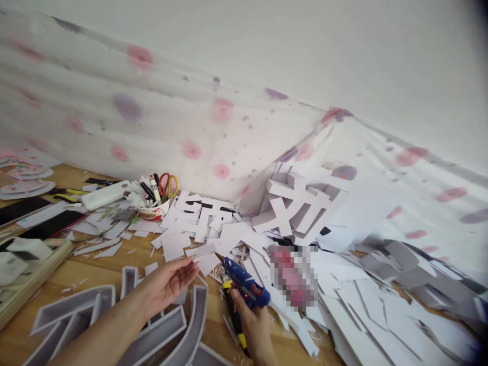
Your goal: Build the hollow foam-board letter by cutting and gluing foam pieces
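My right hand [254,321] is wrapped round the handle of a blue hot glue gun [244,278], whose small red light glows. Its nozzle points up and left, close to a thin white board piece [204,250]. Thumb and fingertips of my left hand [170,284] pinch that piece by its near edge. Below my left forearm lies a hollow letter shape [163,328] with thin upright walls, its open side up. Beside the glue gun, partly hidden by my right hand, a black and yellow utility knife [233,310] rests on the wooden table [211,310].
White board offcuts [366,305] cover the table's right side. Finished-looking white letters [292,203] are stacked at the back. A cup [152,211] holds pens and scissors. A power strip [41,279] lies left, near yellow-handled pliers [68,193]. Flowered sheeting [171,117] covers the wall behind.
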Demonstrator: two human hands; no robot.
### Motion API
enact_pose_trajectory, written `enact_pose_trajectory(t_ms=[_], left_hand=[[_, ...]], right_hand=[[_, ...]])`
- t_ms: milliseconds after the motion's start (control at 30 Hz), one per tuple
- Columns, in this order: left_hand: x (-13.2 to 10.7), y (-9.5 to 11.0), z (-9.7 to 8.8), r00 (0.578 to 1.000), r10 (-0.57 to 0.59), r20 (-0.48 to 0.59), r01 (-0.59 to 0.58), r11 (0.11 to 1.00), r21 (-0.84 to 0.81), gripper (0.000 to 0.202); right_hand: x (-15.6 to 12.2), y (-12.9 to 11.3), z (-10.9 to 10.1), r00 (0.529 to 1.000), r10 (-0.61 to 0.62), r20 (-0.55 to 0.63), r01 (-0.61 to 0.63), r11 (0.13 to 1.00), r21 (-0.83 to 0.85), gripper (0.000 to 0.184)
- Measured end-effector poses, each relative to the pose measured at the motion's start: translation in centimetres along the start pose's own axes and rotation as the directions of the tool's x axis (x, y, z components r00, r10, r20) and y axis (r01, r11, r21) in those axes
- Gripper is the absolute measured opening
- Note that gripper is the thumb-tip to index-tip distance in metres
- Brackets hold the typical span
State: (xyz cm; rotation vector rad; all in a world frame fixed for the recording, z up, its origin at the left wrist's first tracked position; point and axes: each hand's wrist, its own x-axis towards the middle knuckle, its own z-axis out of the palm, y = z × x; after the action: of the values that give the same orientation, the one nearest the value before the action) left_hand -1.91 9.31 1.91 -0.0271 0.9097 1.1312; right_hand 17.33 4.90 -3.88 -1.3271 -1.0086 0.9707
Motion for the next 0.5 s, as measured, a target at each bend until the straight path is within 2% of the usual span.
enact_pose_trajectory(t_ms=[167, 500], left_hand=[[-0.46, -0.09, 0.4, 0.996, -0.084, -0.004, 0.084, 0.994, -0.069, 0.017], [-0.91, -0.22, 0.6, 0.996, -0.089, -0.019, 0.086, 0.989, -0.122, 0.019]], right_hand=[[0.48, 1.14, -0.17, 0.999, -0.018, -0.035, 0.017, 0.999, -0.045, 0.042], [0.44, 1.16, -0.06, 0.998, -0.033, -0.044, 0.03, 0.998, -0.06, 0.042]])
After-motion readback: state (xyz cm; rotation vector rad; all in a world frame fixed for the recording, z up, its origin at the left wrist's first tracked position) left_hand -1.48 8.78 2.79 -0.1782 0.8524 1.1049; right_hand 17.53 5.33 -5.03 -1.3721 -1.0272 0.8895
